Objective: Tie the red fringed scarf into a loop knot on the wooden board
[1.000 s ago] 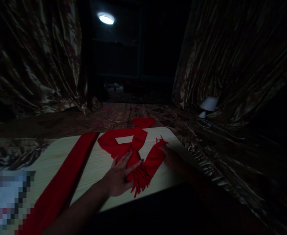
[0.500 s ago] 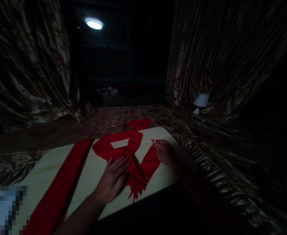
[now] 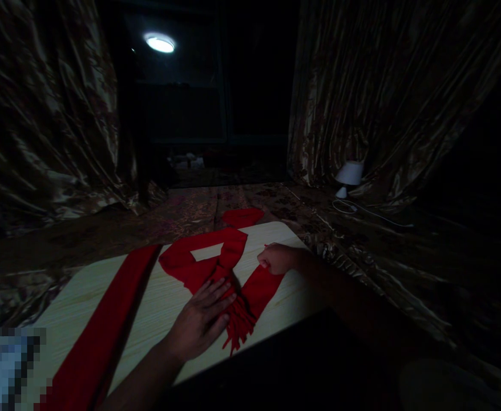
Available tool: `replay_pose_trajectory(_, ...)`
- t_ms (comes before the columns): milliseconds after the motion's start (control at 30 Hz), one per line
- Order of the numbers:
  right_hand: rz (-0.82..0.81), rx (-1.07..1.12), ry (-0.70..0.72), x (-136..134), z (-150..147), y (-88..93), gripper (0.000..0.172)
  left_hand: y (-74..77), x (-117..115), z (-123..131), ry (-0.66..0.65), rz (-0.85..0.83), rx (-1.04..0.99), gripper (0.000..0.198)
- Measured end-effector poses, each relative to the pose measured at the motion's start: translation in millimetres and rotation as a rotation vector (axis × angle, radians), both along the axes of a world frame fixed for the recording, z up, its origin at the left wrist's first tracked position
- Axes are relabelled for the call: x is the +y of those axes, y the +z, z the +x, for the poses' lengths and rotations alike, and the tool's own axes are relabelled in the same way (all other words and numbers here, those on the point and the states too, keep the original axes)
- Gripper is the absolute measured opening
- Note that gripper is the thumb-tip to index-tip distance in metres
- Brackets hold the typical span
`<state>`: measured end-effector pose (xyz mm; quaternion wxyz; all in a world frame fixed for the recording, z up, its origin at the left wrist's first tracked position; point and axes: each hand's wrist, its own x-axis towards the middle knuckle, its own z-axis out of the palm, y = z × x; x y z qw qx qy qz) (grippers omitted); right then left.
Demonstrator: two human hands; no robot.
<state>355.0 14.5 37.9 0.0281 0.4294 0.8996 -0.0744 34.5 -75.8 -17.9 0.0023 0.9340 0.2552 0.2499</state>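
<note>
A red fringed scarf [image 3: 234, 249] lies looped and crossed over itself on a pale wood-grain table [image 3: 165, 311]. One fringed end points toward the table's near edge; the other angles up to the right. My left hand [image 3: 203, 319] rests flat on the scarf near the crossing, fingers stretched out. At the far right end of the scarf, my right hand [image 3: 276, 258] is closed around the fringe, most of which its fingers hide.
A second long red strip of cloth [image 3: 113, 319] runs down the table's left side. Beyond the far edge lies another red cloth piece [image 3: 242, 216]. A small white lamp [image 3: 350, 173] with a cord stands at the back right, by patterned curtains [image 3: 331, 97].
My right hand has shifted slightly left and closed over the fringe, which now hardly shows. My left hand stays on the scarf. The view has moved a little.
</note>
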Motion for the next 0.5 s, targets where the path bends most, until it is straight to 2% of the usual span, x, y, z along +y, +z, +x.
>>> replay_pose_trajectory(133,-0.070,-0.050,-0.046,-1,-1,13.7,0.032,4.0,-4,0,-0.011,-0.016,0.025,0.059)
replay_pose_trajectory(267,-0.214,-0.040,-0.123,4,0,24.5,0.024,8.7,-8,3,-0.037,-0.118,0.075,0.074)
replay_pose_trajectory(333,-0.232,0.021,-0.126,8,1,28.1,0.023,10.5,-9,5,-0.037,-0.170,0.096,0.081)
replay_pose_trajectory(433,-0.148,0.021,-0.127,9,-2,29.0,0.021,10.7,-8,5,-0.032,-0.212,0.094,0.081)
replay_pose_trajectory(500,0.019,-0.086,-0.160,4,-8,26.5,0.023,8.9,-7,4,-0.046,-0.232,0.051,0.079)
